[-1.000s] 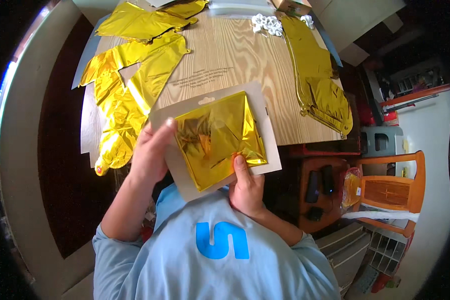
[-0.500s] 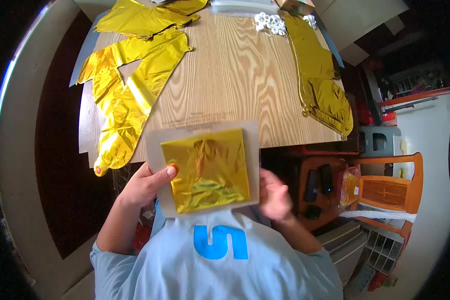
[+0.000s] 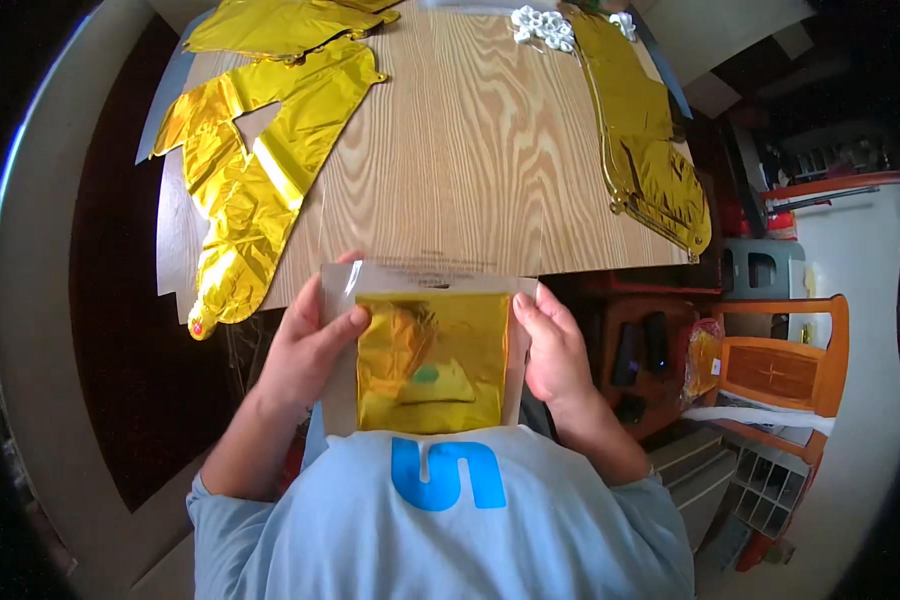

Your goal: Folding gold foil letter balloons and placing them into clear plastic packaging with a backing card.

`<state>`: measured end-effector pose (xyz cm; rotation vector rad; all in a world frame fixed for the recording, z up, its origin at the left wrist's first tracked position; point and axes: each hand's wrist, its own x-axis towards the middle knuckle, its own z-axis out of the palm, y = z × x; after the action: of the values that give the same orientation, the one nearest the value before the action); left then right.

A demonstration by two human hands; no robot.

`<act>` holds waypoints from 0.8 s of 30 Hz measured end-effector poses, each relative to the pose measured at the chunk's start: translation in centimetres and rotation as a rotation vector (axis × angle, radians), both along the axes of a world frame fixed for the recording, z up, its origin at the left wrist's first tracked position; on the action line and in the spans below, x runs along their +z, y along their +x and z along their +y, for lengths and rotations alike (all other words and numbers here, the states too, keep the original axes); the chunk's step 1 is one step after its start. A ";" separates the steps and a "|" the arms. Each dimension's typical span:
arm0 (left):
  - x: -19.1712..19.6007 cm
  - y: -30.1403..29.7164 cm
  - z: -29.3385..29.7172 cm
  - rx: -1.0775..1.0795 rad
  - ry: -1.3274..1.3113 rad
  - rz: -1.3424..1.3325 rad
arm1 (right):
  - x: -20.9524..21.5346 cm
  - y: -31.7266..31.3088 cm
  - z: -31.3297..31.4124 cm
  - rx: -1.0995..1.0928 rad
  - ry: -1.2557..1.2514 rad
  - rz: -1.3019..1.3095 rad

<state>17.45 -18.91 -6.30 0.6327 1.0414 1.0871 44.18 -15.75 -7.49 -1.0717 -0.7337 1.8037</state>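
Observation:
Between my hands is a clear plastic bag (image 3: 342, 283) with a gold foil balloon (image 3: 435, 360) folded into a flat square inside it. My left hand (image 3: 315, 340) pinches the bag's left edge, thumb on top. My right hand (image 3: 553, 345) grips its right edge the same way. The bag lies almost level in front of my chest, just off the table's near edge, and its lower end is hidden by my shirt. Flat gold foil balloons (image 3: 240, 200) lie along the left of the table, one with a triangular opening.
The wood-grain table (image 3: 430, 150) stretches ahead. On its right side lie more folded gold foil balloons (image 3: 635, 130), beside a bunch of white looped pieces (image 3: 543, 28). A wooden chair (image 3: 780, 365) and a grey stool (image 3: 760, 270) stand to the right.
My right hand has closed on the bag's right edge. The bag has shifted slightly right and straightened, and the foil inside looks flatter.

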 end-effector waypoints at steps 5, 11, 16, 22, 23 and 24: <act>0.0 0.3 -4.1 0.041 -0.089 -0.024 | -1.0 1.2 -3.2 0.108 -0.100 -0.058; -1.1 0.0 -8.4 0.005 -0.168 -0.062 | 0.1 2.4 -5.8 0.210 -0.217 -0.058; 0.1 0.7 -4.8 -0.027 -0.212 -0.065 | -1.1 2.0 -3.2 0.124 -0.061 -0.078; -1.8 2.1 -3.8 -0.013 -0.065 0.010 | -0.5 2.2 -1.3 0.213 0.354 -0.386; -2.3 2.3 -3.9 0.024 0.004 0.093 | -0.4 2.1 -1.3 0.211 0.344 -0.374; -2.6 2.6 -3.9 0.061 0.073 0.175 | -0.3 1.9 -1.5 0.210 0.334 -0.362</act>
<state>20.03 -22.82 -8.90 0.7696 1.1823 1.1426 46.11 -17.28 -7.77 -1.1365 -1.3583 1.5938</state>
